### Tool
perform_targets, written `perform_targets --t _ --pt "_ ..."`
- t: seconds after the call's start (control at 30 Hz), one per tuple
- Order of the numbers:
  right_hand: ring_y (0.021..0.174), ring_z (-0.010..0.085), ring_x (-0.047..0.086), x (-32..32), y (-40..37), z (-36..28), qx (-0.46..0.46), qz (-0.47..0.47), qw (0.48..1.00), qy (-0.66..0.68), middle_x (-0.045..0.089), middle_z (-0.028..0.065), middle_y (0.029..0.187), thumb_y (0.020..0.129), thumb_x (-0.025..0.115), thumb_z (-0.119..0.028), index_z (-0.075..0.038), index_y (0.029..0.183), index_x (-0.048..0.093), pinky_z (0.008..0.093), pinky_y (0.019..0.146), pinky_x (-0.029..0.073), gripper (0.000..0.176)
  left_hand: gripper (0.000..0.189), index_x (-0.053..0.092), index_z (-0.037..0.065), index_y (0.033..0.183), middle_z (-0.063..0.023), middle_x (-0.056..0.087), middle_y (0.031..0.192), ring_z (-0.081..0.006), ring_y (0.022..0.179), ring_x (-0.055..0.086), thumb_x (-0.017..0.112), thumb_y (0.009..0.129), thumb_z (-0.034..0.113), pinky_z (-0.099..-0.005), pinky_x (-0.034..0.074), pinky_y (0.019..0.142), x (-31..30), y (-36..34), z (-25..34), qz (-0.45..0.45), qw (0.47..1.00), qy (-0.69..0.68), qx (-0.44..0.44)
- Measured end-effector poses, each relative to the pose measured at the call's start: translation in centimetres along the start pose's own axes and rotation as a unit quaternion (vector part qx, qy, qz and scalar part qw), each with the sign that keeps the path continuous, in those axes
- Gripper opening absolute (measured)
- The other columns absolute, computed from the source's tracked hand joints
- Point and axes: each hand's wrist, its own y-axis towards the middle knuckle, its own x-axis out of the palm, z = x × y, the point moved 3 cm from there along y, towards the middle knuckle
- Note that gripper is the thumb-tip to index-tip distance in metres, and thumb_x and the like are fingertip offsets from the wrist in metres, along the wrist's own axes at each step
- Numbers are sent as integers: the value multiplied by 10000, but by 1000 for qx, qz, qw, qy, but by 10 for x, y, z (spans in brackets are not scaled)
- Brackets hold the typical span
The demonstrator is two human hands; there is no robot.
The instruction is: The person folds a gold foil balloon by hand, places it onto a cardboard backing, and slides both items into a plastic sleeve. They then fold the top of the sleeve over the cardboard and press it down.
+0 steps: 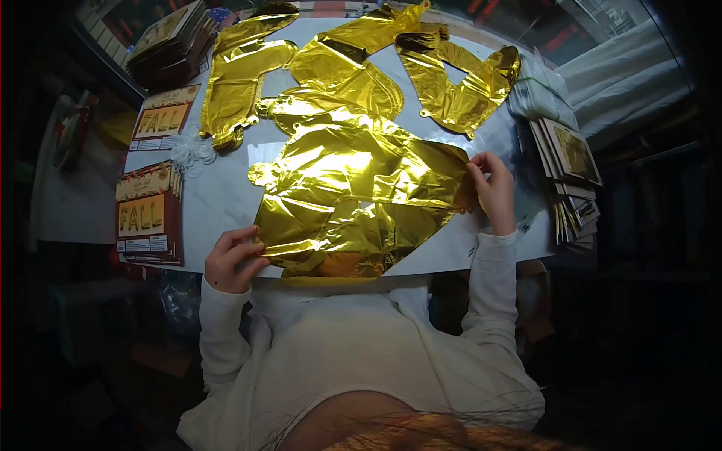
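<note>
At least four gold foil balloons (346, 161), two FALL packet fronts (141, 216) at left, one upper-left stack (167, 36), one bag bundle (543, 94), one string tangle (192, 152) and at least one right-hand card pile (575, 154) were visible.

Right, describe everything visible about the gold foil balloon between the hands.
The foil balloon is shiny gold, flat and uninflated, creased, with strong glare across its upper part. A small rounded tab juts from its left side. It lies over the near part of the table. The left hand touches its lower left edge; the right hand pinches its right end.
</note>
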Motion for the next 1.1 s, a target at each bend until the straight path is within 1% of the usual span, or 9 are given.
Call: perform_targets --t 0.07,0.1,0.27,0.53,0.63,0.7,0.93,1.03,1.1 --pt "687 71 602 -4 0 -15 28 -2 999 28 712 28 835 942 773 -75 -15 993 691 252 635 485 114 267 780 0 1006 -152 733 1141 -250 930 733 871 756 -15 -355 607 809 -1 -4 -5 30 996 48 67" --pt "665 58 586 -5 0 -21 53 -4 997 56 713 19 839 955 765 -84 -15 1000 684 241 619 474 115 267 780 0 1006 -152 733 1141 -250 930 733 871 756 -15 -355 607 809 -1 -5 -4 28 996 47 68" --pt "646 45 575 -1 1 -33 41 -29 997 61 715 16 848 943 787 -94 -18 1014 678 233 599 464 150 179 757 5 943 -122 720 1014 -270 872 705 836 788 -37 -356 580 735 -8 -19 -2 69 989 100 87" --pt "636 91 614 11 -10 -19 25 -56 998 13 704 54 871 802 872 -20 -18 1059 658 270 616 521 335 197 760 16 933 -131 724 1063 -272 926 693 840 765 -48 -353 575 776 -29 -35 -6 80 984 123 97" --pt "652 93 617 9 -11 -20 34 -40 998 30 703 57 867 799 874 -16 -15 1046 657 269 622 524 328 215 757 27 916 -127 730 1086 -275 943 687 859 736 -33 -371 570 815 -29 -37 -7 68 987 106 104" --pt "666 95 621 10 -7 -24 22 -31 999 24 701 56 863 800 876 -14 -14 1039 656 267 628 525 325 262 757 62 875 -92 749 1079 -293 994 679 905 665 9 -401 546 863 -28 -37 -8 74 987 103 100" --pt "697 101 621 19 1 -25 -15 -25 999 26 682 49 831 803 893 -26 -9 1014 657 263 647 531 316 318 750 80 867 -85 762 1128 -289 1003 668 912 596 39 -424 516 886 -29 -33 1 45 988 68 130" --pt "682 109 610 18 1 -19 -12 -28 999 24 691 53 866 805 895 -39 -15 1012 663 268 639 524 312 312 751 83 866 -94 765 1182 -319 1064 668 919 609 132 -475 494 969 -31 -31 2 18 987 71 143" --pt "699 120 614 15 1 -21 -8 -26 1000 13 696 50 893 807 889 -43 -24 1021 674 274 644 523 304 288 761 96 884 -94 764 1221 -346 1125 663 900 697 265 -529 447 1058 -33 -28 6 5 987 92 130"
